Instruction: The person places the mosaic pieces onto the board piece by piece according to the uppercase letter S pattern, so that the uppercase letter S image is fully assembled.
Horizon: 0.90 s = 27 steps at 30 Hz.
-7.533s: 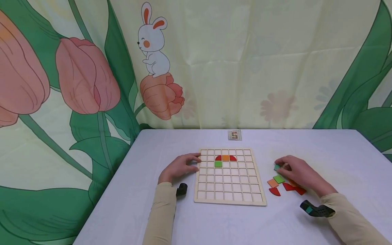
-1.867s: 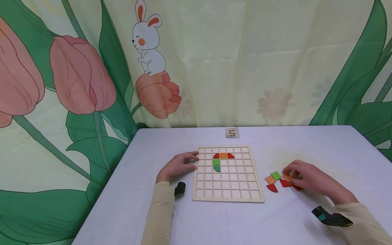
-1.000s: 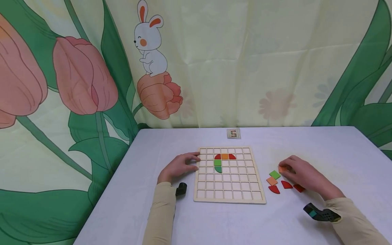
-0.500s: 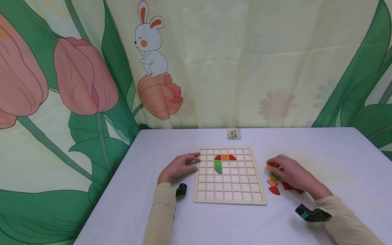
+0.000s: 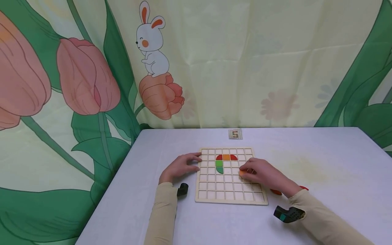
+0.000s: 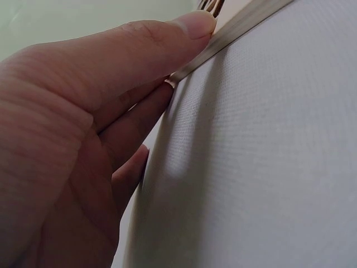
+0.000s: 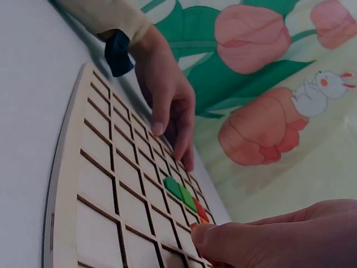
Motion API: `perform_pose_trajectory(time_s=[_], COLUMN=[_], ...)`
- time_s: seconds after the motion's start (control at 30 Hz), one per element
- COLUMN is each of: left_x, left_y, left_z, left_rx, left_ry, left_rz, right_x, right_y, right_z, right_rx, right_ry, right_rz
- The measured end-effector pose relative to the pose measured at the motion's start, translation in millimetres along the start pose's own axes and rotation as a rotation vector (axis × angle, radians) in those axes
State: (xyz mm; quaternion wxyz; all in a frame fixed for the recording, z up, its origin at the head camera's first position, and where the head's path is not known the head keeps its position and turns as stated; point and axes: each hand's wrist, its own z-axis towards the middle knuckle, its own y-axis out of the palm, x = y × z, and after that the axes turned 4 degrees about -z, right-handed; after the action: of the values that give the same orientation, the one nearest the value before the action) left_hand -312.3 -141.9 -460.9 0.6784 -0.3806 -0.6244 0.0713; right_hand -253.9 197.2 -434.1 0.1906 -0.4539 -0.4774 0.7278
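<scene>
A square wooden grid board (image 5: 231, 202) lies on the white table. In its upper part sit a red quarter-round tile (image 5: 219, 157), an orange square tile (image 5: 226, 157), another red quarter-round tile (image 5: 233, 157), a light green square tile (image 5: 219, 163) and a dark green quarter-round tile (image 5: 219, 169). My right hand (image 5: 264, 173), above the board's right side, pinches an orange tile (image 5: 242, 173), mostly hidden by the fingers. With loosely extended fingers, my left hand (image 5: 180, 166) touches the board's left edge; the left wrist view shows its thumb (image 6: 195, 25) against the rim.
Red tiles (image 5: 276, 192) lie right of the board, partly covered by my right forearm, which hides the rest of that pile. A small printed grid card (image 5: 235, 134) lies behind the board near the table's back edge. A patterned curtain (image 5: 214, 85) hangs behind.
Earlier, the dark green tile came into the board. My right hand then picked an orange tile from the pile and carried it left over the board. The left hand stays at the edge.
</scene>
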Motion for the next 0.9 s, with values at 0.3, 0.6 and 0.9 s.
perform_pose_trajectory(time_s=[0.3, 0.6, 0.9], left_x=[-0.1, 1.6, 1.3], left_y=[-0.3, 0.9, 0.9], left_z=[-3.7, -0.8, -0.2], left_rx=[0.009, 0.004, 0.002], left_ry=[-0.009, -0.002, 0.004], left_rz=[0.000, 0.000, 0.014], right_x=[-10.3, -14.5, -16.1], right_y=[16.0, 21.6, 26.1], right_z=[26.6, 38.6, 40.0], right_rx=[0.015, 0.008, 0.022], right_ry=[-0.109, -0.075, -0.126], right_rz=[-0.058, -0.076, -0.079])
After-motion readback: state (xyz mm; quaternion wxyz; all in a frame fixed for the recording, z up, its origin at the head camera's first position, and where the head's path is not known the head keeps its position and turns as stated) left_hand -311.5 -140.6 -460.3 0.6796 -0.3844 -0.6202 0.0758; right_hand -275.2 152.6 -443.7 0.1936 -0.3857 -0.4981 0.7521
